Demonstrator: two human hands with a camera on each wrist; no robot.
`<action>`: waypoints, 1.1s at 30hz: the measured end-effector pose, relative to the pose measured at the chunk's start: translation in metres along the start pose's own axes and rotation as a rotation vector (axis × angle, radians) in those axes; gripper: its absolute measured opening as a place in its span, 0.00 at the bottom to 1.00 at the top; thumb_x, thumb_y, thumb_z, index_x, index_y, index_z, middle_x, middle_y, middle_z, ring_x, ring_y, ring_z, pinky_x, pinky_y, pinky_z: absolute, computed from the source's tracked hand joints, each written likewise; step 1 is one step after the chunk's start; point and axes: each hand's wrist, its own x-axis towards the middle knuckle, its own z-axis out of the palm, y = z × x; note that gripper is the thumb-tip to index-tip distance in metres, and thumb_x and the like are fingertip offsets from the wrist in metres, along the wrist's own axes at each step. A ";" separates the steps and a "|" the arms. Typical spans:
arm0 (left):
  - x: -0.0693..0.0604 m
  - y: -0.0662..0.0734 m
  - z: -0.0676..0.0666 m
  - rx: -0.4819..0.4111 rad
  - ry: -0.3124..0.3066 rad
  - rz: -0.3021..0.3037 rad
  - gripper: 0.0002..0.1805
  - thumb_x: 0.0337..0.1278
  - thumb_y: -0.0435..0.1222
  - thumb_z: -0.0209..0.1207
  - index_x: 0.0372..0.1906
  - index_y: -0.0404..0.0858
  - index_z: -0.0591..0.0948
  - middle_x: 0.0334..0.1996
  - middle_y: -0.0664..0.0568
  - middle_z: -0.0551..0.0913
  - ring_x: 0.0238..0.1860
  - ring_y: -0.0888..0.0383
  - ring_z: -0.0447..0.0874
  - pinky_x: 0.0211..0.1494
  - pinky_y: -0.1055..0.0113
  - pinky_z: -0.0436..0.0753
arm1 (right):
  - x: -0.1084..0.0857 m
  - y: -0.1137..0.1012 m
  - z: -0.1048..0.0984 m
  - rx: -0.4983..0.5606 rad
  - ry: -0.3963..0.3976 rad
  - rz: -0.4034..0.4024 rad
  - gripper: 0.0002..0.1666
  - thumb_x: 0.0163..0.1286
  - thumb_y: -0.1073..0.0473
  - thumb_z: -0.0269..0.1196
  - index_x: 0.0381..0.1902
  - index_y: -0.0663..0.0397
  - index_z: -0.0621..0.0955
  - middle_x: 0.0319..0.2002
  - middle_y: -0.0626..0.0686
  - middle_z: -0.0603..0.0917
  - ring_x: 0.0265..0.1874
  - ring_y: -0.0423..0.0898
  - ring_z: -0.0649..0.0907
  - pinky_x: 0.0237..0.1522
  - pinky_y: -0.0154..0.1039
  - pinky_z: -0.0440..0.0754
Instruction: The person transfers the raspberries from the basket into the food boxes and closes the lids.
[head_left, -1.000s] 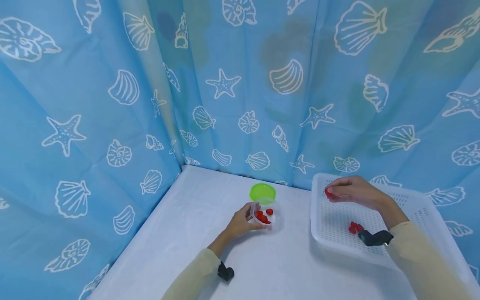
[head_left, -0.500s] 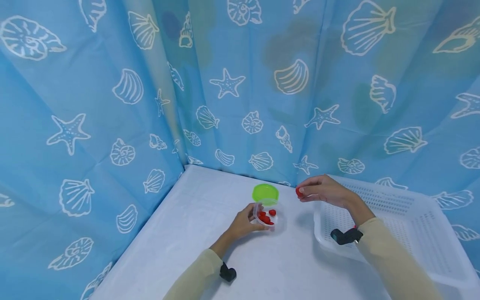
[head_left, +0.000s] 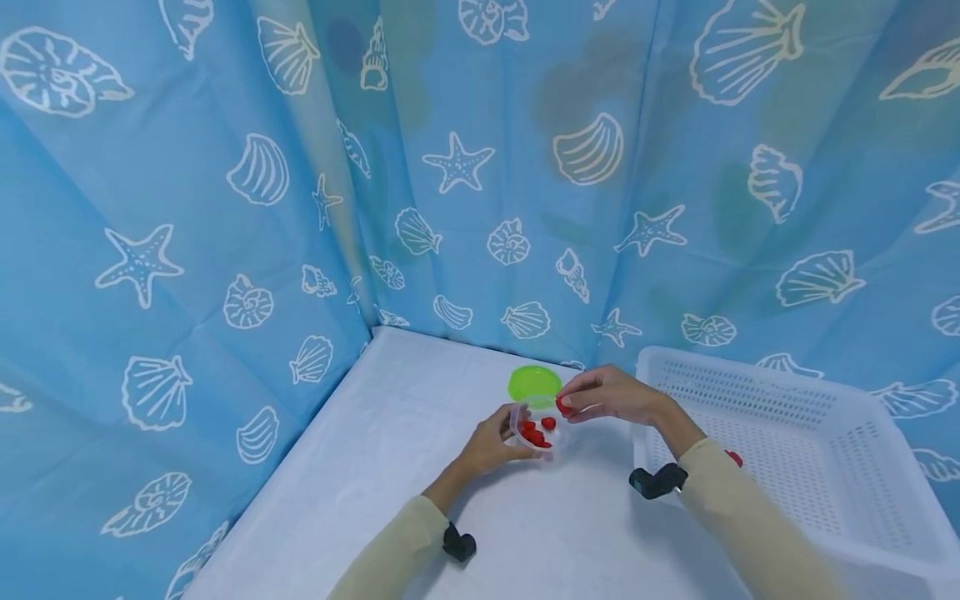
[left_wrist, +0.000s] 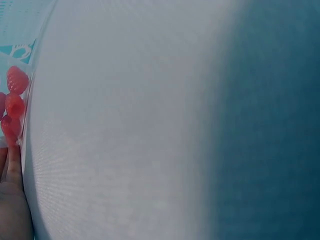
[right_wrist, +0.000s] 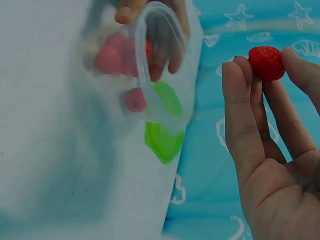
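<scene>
A clear plastic tub [right_wrist: 142, 55], tilted so its mouth faces right, is held by my left hand [head_left: 483, 447] with the thumb and fingers around its side. Several red raspberries [left_wrist: 17, 80] lie inside it. At the tub's mouth, my right hand [head_left: 618, 397] pinches one raspberry [right_wrist: 266, 63] between thumb and fingertips; the berry is outside the tub in the right wrist view. Behind the tub a green lid [head_left: 534, 381] lies on the table.
A white perforated basket [head_left: 847, 508] stands on the right, under the right forearm. A bit of red berry [head_left: 734, 457] shows in it beside the sleeve. A blue shell-patterned curtain [head_left: 450, 242] borders the white table [head_left: 375, 433].
My right hand has moved left from over the basket to the tub's mouth, still pinching the raspberry. The left hand keeps holding the tub in place.
</scene>
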 end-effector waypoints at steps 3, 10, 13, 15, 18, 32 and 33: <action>0.000 0.001 0.000 -0.004 -0.001 0.005 0.49 0.37 0.52 0.77 0.69 0.58 0.64 0.63 0.65 0.72 0.66 0.58 0.69 0.55 0.63 0.81 | 0.004 0.001 0.007 -0.034 0.004 0.017 0.23 0.65 0.55 0.67 0.53 0.64 0.81 0.45 0.60 0.84 0.45 0.55 0.84 0.47 0.47 0.84; -0.001 0.000 0.001 -0.004 -0.010 0.021 0.48 0.38 0.50 0.77 0.69 0.58 0.65 0.62 0.70 0.71 0.65 0.62 0.69 0.56 0.65 0.80 | 0.009 0.005 0.021 -0.090 -0.020 0.044 0.21 0.65 0.56 0.68 0.51 0.64 0.82 0.47 0.61 0.83 0.43 0.53 0.84 0.47 0.46 0.84; -0.001 -0.001 0.000 -0.027 -0.024 0.050 0.47 0.40 0.49 0.76 0.69 0.54 0.66 0.62 0.67 0.72 0.65 0.62 0.70 0.57 0.65 0.78 | 0.010 0.006 0.025 -0.097 -0.040 0.048 0.20 0.66 0.57 0.67 0.50 0.65 0.82 0.45 0.58 0.84 0.43 0.53 0.85 0.46 0.45 0.84; 0.000 -0.001 -0.001 -0.047 -0.036 0.073 0.45 0.42 0.47 0.76 0.68 0.51 0.66 0.62 0.64 0.73 0.65 0.62 0.70 0.59 0.65 0.77 | 0.011 0.006 0.028 -0.102 -0.046 0.052 0.20 0.66 0.57 0.67 0.50 0.66 0.82 0.44 0.57 0.84 0.42 0.53 0.85 0.46 0.46 0.84; 0.000 0.000 -0.002 -0.065 -0.052 0.099 0.44 0.45 0.45 0.75 0.69 0.46 0.66 0.62 0.60 0.74 0.65 0.61 0.71 0.61 0.64 0.75 | 0.012 0.006 0.032 -0.123 -0.044 0.054 0.21 0.65 0.57 0.68 0.50 0.66 0.82 0.44 0.56 0.85 0.42 0.53 0.85 0.45 0.45 0.85; 0.001 -0.002 -0.004 -0.039 -0.046 0.115 0.44 0.46 0.45 0.74 0.69 0.44 0.66 0.61 0.60 0.74 0.65 0.60 0.71 0.61 0.65 0.75 | 0.025 0.011 0.043 -0.298 0.021 0.081 0.19 0.62 0.55 0.70 0.47 0.60 0.85 0.40 0.51 0.85 0.36 0.47 0.86 0.41 0.41 0.86; 0.001 -0.002 -0.004 -0.041 -0.045 0.115 0.44 0.46 0.45 0.74 0.69 0.44 0.66 0.61 0.60 0.74 0.64 0.61 0.71 0.61 0.65 0.75 | 0.026 0.011 0.043 -0.312 0.025 0.087 0.19 0.61 0.55 0.71 0.47 0.60 0.85 0.39 0.50 0.85 0.36 0.47 0.85 0.40 0.41 0.86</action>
